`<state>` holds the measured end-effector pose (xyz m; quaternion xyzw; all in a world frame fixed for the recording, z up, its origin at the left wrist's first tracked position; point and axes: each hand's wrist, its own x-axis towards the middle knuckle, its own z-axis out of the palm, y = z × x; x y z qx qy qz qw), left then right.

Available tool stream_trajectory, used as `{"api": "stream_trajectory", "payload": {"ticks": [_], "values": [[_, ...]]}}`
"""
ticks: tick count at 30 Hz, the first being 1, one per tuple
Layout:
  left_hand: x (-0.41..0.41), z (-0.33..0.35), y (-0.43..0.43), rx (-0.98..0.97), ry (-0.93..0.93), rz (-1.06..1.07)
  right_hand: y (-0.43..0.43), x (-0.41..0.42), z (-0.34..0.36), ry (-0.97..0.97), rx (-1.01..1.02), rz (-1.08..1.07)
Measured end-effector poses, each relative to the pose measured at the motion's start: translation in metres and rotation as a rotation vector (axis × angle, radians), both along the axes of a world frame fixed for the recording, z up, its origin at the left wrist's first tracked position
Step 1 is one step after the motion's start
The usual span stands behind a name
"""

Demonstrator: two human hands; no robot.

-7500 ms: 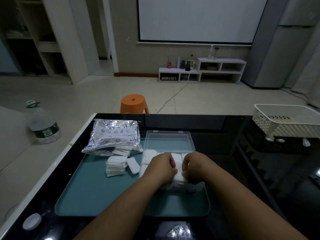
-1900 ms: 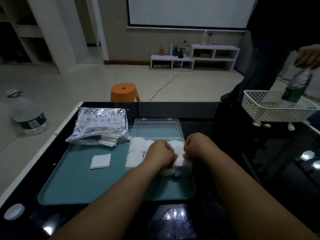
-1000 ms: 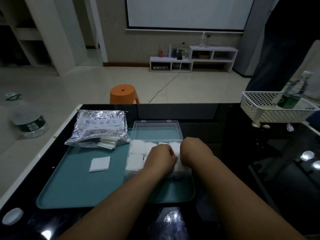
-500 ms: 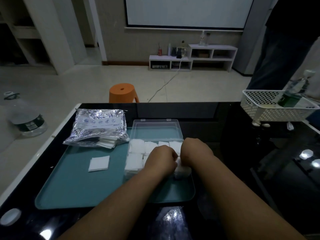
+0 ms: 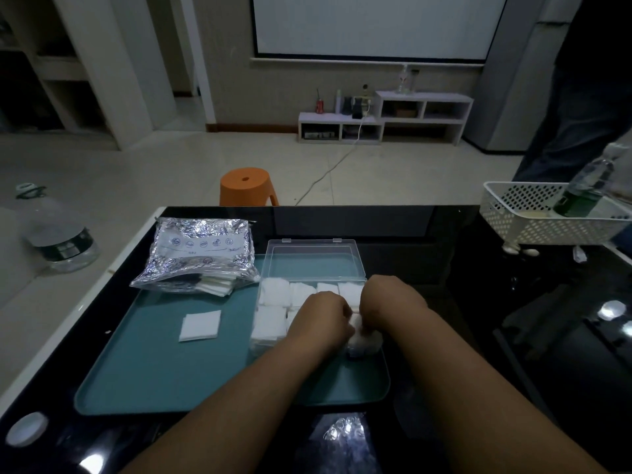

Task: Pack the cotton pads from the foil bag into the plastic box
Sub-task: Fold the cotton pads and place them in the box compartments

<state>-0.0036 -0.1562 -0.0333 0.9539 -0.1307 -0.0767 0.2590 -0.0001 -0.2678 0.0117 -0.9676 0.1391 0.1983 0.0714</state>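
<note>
As curled fingers of left hand [image 5: 323, 318] and right hand [image 5: 390, 299] pinch pads [image 5: 364, 339] into the near right corner of the box [image 5: 253, 336], the wad looks bulged. Forced down, it may spring out or block the lid [image 5: 313, 265]; more wait in the bag [image 5: 201, 254]

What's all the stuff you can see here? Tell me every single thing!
foil bag: one, silver, tray's far left
plastic box: one, clear, lid open, on tray
cotton pads: many, white, in box
loose pad: one, white, tray, left of box
tray: one, teal, on table
table: one, black, under tray
stool: one, orange, floor beyond table
basket: one, white, table's far right
green bottle: one, green, in basket, tilted
water bottle: one, clear, left of table
left hand: one, gripping cotton pads in box
right hand: one, gripping same pads
</note>
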Motion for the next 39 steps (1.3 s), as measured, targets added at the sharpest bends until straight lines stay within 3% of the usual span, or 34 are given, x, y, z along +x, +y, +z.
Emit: {"api": "stream_trajectory", "payload": {"ticks": [9, 15, 20, 30, 39], "values": [[0.001, 0.000, 0.007, 0.036, -0.032, -0.023, 0.006, 0.004, -0.001, -0.051, -0.030, 0.027], [0.010, 0.011, 0.026, -0.114, -0.097, 0.043, 0.012, 0.015, 0.001, -0.205, -0.026, 0.016], [0.022, 0.015, 0.062, -0.189, -0.123, 0.189, 0.030, 0.020, -0.001, -0.285, 0.087, 0.069], [0.032, 0.013, 0.138, -0.136, -0.116, 0.342, 0.082, 0.026, -0.007, -0.403, 0.327, 0.217], [0.034, 0.001, 0.185, -0.139, -0.069, 0.395, 0.116, 0.025, -0.018, -0.409, 0.338, 0.299]]}}
